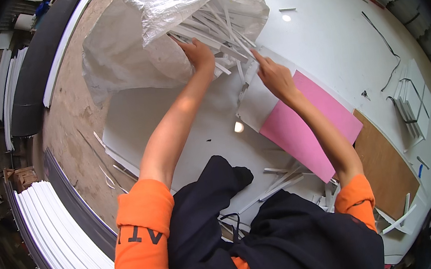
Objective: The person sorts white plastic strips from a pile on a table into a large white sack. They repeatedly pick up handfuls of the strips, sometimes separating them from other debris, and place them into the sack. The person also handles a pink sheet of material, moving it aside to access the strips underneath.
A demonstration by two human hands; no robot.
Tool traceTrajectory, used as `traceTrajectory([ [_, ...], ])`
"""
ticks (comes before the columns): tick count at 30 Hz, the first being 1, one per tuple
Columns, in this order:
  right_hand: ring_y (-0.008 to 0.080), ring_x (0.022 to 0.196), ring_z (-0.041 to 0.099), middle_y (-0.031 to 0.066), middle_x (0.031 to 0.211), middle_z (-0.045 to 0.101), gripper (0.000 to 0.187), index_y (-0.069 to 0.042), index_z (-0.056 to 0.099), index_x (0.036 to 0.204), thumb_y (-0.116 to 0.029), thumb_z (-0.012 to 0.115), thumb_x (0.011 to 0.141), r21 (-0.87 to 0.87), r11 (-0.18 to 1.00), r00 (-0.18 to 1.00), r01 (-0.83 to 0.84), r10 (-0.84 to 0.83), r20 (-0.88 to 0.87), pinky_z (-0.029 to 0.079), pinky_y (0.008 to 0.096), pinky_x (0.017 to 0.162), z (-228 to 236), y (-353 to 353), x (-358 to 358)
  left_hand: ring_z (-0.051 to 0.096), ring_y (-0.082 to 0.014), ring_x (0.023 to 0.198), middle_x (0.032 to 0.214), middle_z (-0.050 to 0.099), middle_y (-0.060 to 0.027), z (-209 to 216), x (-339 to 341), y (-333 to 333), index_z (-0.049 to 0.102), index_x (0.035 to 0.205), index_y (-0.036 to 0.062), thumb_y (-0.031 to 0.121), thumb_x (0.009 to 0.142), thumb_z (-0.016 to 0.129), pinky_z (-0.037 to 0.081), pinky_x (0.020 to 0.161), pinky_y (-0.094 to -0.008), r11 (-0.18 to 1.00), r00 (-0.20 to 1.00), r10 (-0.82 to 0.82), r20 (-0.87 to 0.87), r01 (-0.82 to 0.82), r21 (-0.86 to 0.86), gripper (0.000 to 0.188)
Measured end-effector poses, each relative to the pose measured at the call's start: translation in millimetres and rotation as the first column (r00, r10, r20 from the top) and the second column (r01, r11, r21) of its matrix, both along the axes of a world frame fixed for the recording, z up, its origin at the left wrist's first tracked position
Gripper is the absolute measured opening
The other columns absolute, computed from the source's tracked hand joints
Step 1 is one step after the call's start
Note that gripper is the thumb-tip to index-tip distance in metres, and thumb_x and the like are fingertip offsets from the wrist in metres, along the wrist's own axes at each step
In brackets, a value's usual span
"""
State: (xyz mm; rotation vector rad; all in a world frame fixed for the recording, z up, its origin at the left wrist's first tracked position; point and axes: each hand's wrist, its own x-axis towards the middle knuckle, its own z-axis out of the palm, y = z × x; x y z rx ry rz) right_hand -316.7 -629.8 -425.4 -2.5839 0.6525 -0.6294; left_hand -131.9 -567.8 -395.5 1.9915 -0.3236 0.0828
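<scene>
A large white woven plastic sack lies on its side with its mouth toward me, stuffed with thin white strips. My left hand is at the sack's mouth, thumb apart from the fingers. Its fingertips reach in against the strips and are partly hidden. Close to the strips that stick out on the right is my right hand, its index finger stretched toward their ends and the other fingers bent. I see nothing held firmly in it. Beneath my right forearm lies a pink sheet.
A brown board lies right of the pink sheet on the white surface. Loose strip offcuts are scattered before my knees. A strapped white bundle sits at far right. Stacked white lengths stand at left.
</scene>
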Motion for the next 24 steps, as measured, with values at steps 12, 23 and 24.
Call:
traceTrajectory([
  [12,0.0371,0.105,0.038,0.0184,0.114,0.04,0.047,-0.015,0.036,0.128,-0.034,0.044,0.085,0.198,0.971,0.985,-0.135,0.153,-0.079,0.035,0.0493,0.086,14.5,1.8,147.5,0.024,-0.0427,0.123,0.132,0.023,-0.0299,6.6,-9.1,22.0,0.026,0.131,0.0018,0.032,0.088,0.038,0.021,0.101,-0.042,0.982,0.976,-0.167,-0.136,0.177,0.061,0.054],
  [23,0.0315,0.105,0.043,0.0176,0.117,0.043,0.034,-0.006,0.052,0.113,-0.028,0.046,0.087,0.413,0.904,0.991,0.109,-0.129,0.021,0.037,0.0371,0.09,22.5,-51.9,-155.2,0.0,-0.032,0.132,0.141,0.004,-0.0212,56.8,-112.8,37.1,0.023,0.133,0.0004,0.023,0.084,0.052,0.01,0.106,-0.0402,0.546,0.563,-0.826,-0.021,0.81,0.212,0.061],
  [24,0.03,0.103,0.046,0.0171,0.114,0.045,0.033,-0.005,0.052,0.112,-0.026,0.046,0.087,0.471,0.851,0.966,0.232,-0.257,-0.011,0.038,0.0353,0.089,30.0,-50.6,-209.0,0.001,-0.0318,0.132,0.141,0.005,-0.0208,60.7,-126.1,29.1,0.024,0.132,0.0003,0.022,0.084,0.052,0.01,0.106,-0.0402,0.474,0.487,-0.873,0.009,0.846,0.244,0.06],
])
